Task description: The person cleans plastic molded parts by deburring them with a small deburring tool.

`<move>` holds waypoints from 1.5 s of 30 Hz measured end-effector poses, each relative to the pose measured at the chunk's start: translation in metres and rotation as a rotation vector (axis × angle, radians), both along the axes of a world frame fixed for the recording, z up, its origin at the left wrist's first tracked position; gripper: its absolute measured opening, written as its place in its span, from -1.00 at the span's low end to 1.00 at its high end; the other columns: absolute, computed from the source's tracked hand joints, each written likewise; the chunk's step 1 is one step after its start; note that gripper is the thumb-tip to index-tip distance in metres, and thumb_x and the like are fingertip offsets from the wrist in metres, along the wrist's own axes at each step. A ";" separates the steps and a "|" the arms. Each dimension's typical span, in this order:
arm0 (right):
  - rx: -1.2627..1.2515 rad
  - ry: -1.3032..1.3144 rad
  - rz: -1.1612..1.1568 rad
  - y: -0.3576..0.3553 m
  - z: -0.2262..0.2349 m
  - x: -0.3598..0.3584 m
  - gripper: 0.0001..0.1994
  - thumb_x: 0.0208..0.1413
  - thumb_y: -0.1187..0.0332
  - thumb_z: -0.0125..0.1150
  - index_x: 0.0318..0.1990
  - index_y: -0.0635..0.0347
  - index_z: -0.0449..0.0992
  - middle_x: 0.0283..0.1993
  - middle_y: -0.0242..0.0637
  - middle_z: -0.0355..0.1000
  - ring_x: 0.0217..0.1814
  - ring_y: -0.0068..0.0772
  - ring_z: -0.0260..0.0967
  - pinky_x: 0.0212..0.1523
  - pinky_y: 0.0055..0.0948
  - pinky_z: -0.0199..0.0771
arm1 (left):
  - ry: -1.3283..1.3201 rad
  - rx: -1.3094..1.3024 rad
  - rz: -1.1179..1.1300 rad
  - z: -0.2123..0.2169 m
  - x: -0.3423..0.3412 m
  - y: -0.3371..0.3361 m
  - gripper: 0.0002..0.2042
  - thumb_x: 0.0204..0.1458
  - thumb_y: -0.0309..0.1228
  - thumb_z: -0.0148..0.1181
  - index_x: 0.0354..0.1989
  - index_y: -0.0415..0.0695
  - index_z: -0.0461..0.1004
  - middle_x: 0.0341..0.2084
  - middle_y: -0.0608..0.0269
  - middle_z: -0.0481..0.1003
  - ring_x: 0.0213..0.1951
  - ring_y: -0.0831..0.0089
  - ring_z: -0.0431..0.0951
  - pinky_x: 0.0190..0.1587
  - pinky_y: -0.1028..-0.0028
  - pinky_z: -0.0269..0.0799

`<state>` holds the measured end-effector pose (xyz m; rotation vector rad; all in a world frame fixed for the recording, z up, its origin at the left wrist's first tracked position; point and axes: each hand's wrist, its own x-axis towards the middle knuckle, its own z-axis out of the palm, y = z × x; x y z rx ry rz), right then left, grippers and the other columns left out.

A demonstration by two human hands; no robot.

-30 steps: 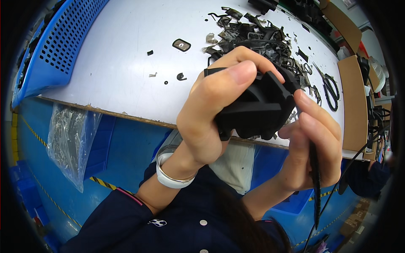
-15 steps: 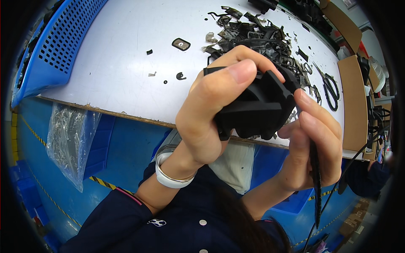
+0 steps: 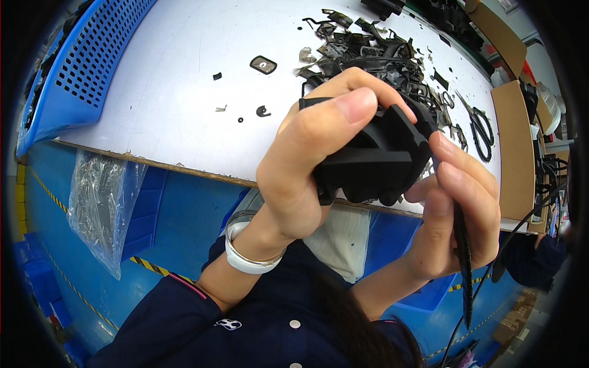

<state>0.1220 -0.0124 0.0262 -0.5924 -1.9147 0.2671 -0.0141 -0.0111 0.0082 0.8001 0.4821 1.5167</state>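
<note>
My left hand is closed around a chunky black moulded plastic part, raised over the table's front edge. The part has a curved body with ridges and a flat upright rim. At its right side my right hand pinches a slim black tool, whose long tapered end hangs below the fingers. The tool's upper end shows a bit of grey between my fingertips, close against the part; its exact kind is unclear. My left thumb and palm hide much of the part's left side.
On the white table lies a heap of black plastic scraps, with black-handled scissors to its right. A blue perforated basket stands at the left. Cardboard boxes line the right. A clear bag hangs below the table edge.
Both hands, with the part and the tool, have shifted very slightly to the right. The tool's lower end has swung a little rightward. Both grips stay the same.
</note>
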 end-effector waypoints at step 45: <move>0.059 -0.003 0.023 0.003 -0.001 0.001 -0.84 -0.02 0.52 -0.02 -0.25 0.38 0.36 -0.22 0.10 0.35 -0.55 -0.48 0.28 -0.65 -0.71 0.24 | 0.055 0.044 -0.037 0.003 0.000 0.001 -0.69 -0.07 -0.21 -0.11 -0.43 -0.25 0.37 -0.58 0.23 0.41 -0.50 0.60 0.38 -0.43 0.66 0.29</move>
